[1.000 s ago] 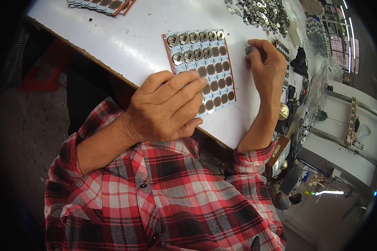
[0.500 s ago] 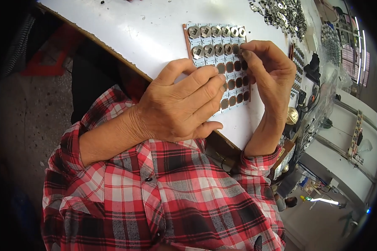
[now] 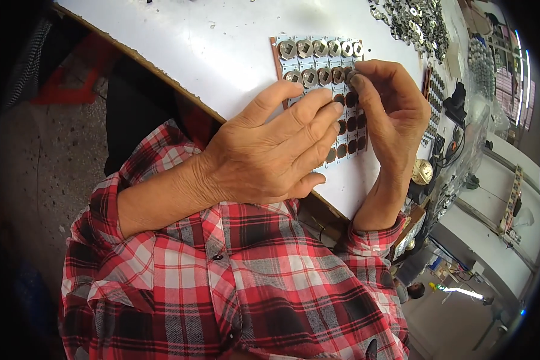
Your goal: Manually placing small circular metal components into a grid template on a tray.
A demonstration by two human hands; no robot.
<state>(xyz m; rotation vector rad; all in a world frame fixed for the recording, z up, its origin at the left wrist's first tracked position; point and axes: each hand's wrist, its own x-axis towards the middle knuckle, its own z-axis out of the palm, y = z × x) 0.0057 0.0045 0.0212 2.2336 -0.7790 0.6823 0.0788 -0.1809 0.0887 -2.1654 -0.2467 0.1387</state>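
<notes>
On a white tabletop (image 3: 180,57), a pale-blue rectangular circuit-board panel (image 3: 314,62) lies beneath a loosely spread left hand (image 3: 276,147) and a curled right hand (image 3: 397,107), whose pinch is unclear. A stray knuckle could knock silvery round metal clips (image 3: 320,48) askew.

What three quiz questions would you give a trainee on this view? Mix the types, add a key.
1. True or false: the left hand hides part of the panel.
2. Where are the fingertips of the right hand?
A) at the panel's left edge
B) in the pile of loose metal parts
C) at the panel's right side
3. How many silver round pieces sit in the panel's row farthest from the person?

Key: 1. True. 2. C. 3. Six.
</notes>
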